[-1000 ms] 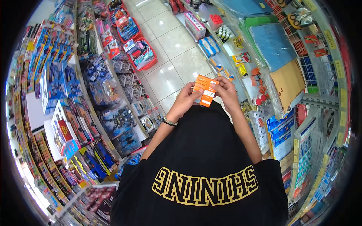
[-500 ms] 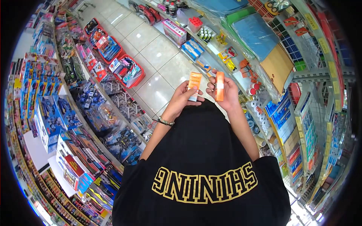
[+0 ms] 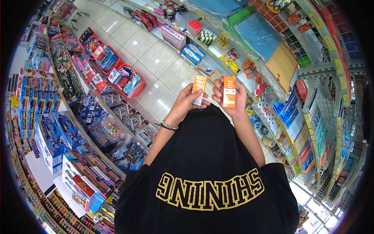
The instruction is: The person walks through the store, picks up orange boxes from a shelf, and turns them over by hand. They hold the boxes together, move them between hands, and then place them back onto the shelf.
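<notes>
Both hands are raised in front of my chest, side by side, each with a small carton. My left hand (image 3: pixel 186 100) is closed round an orange and white box (image 3: pixel 200 86), the thumb lying across its front. My right hand (image 3: pixel 238 97) grips an orange box (image 3: pixel 229 92) with a white band reading "HI - Q", its printed face turned up to me. The fingers sit along the sides of this box, and some are hidden behind it. A small gap separates the two boxes.
Toy shelves with packaged items (image 3: pixel 91 107) run down the left. Red baskets (image 3: pixel 130 84) of goods stand on the tiled floor (image 3: pixel 156 58). On the right, a shelf bears a WINXGAS box (image 3: pixel 173 37), blue boxes (image 3: pixel 193 53) and a blue folder (image 3: pixel 259 37).
The box in my right hand has turned from its narrow side to its broad "HI - Q" face. My left hand stays nearly still, and the view has shifted slightly.
</notes>
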